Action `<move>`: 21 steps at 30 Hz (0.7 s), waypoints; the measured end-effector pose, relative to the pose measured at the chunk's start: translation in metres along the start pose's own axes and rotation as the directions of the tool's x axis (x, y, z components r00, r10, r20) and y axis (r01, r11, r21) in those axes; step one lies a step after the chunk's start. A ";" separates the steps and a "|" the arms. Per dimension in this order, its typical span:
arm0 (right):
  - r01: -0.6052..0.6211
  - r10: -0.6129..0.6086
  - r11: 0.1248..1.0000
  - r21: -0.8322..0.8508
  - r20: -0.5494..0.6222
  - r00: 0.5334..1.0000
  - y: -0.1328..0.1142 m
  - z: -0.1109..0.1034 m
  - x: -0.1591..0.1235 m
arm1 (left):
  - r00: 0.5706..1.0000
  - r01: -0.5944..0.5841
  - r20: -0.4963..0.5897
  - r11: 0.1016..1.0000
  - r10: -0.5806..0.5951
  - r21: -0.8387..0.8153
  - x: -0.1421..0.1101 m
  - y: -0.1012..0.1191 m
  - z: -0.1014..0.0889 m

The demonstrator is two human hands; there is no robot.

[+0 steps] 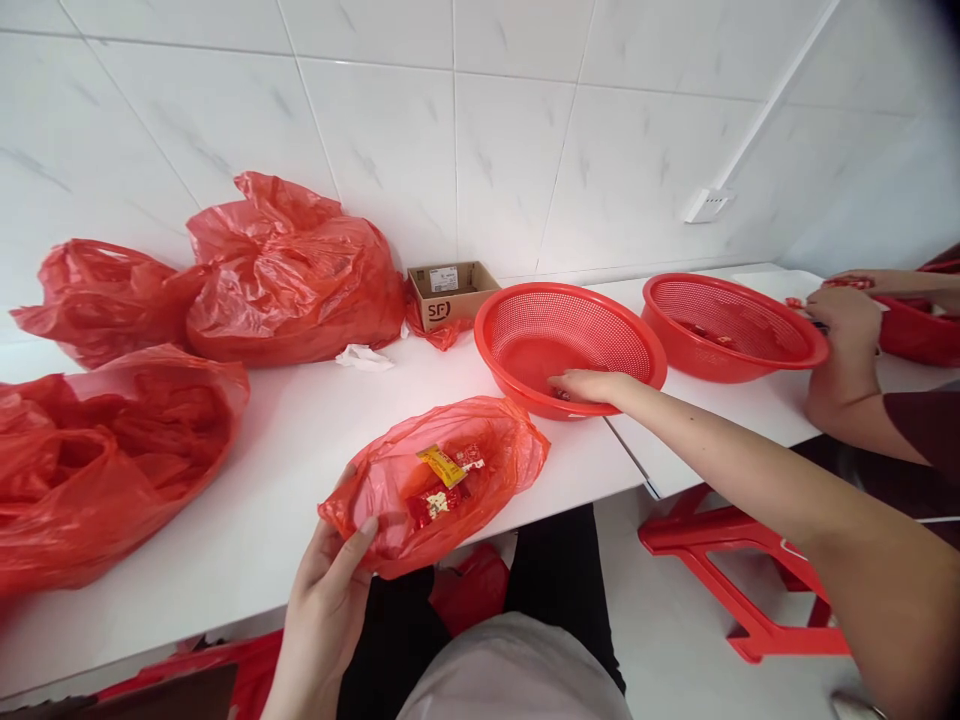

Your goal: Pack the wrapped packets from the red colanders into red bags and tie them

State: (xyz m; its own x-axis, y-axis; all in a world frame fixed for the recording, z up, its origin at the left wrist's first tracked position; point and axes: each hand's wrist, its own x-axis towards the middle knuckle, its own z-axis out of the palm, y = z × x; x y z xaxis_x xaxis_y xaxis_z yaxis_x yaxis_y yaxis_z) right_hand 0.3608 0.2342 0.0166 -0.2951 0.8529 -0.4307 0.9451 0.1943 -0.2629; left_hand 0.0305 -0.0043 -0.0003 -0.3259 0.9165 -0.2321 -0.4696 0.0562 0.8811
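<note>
My left hand point(334, 570) grips the near left edge of a thin red plastic bag point(495, 500), thumb inside and fingers outside. The bag's mouth gapes upward at the table's front edge. Inside it lie a yellow wrapped packet point(442, 466) and a few red-and-white packets point(433, 506). My right hand point(589, 386) reaches over the near rim of a red perforated plastic basket point(570, 300), its fingers bent down inside. Something small and dark shows at those fingertips, too small to name.
Full red plastic bags point(300, 280) stand along the wall, and an open one point(112, 450) lies at left. Behind are a small cardboard box point(450, 295) and crumpled white paper point(364, 358). Right of my basket is another red basket point(739, 365), beside a co-worker's hands point(847, 310). A red stool point(742, 570) stands below.
</note>
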 end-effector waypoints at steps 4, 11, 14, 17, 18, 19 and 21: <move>0.082 -0.079 0.996 0.034 -0.078 0.994 -0.014 -0.017 -0.011 | 1.000 -0.001 0.002 1.000 0.001 -0.005 -0.002 0.001 -0.001; 0.630 -0.468 0.735 0.250 -0.485 0.739 -0.114 0.009 -0.073 | 1.000 0.005 0.016 1.000 -0.005 0.010 0.000 0.002 0.002; 0.668 -0.567 0.741 0.065 -0.473 0.675 -0.136 0.015 -0.079 | 1.000 -0.009 0.026 1.000 0.008 0.021 0.000 0.003 0.005; 0.456 -0.419 0.888 -0.067 -0.528 0.739 -0.109 -0.005 -0.058 | 1.000 -0.018 0.011 0.999 0.018 0.050 -0.002 0.003 0.003; 0.334 -0.328 0.939 -0.081 -0.506 0.798 -0.092 -0.015 -0.048 | 1.000 -0.019 0.006 0.998 0.018 0.052 -0.003 0.003 0.002; 0.185 -0.209 0.978 -0.096 -0.449 0.869 -0.073 -0.024 -0.038 | 1.000 -0.019 0.000 0.998 0.019 0.052 -0.004 0.003 0.000; -0.054 0.018 0.991 -0.124 -0.280 0.960 -0.036 -0.037 -0.022 | 1.000 -0.024 -0.009 0.998 0.025 0.050 -0.005 0.003 -0.003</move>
State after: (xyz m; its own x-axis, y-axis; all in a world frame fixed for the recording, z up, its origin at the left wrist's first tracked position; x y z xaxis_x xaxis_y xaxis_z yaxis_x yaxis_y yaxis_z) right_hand 0.3385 0.2269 0.0676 -0.2273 0.9578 -0.1762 0.9698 0.2061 -0.1304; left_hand 0.0287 -0.0095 0.0019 -0.3448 0.9140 -0.2138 -0.4200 0.0534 0.9060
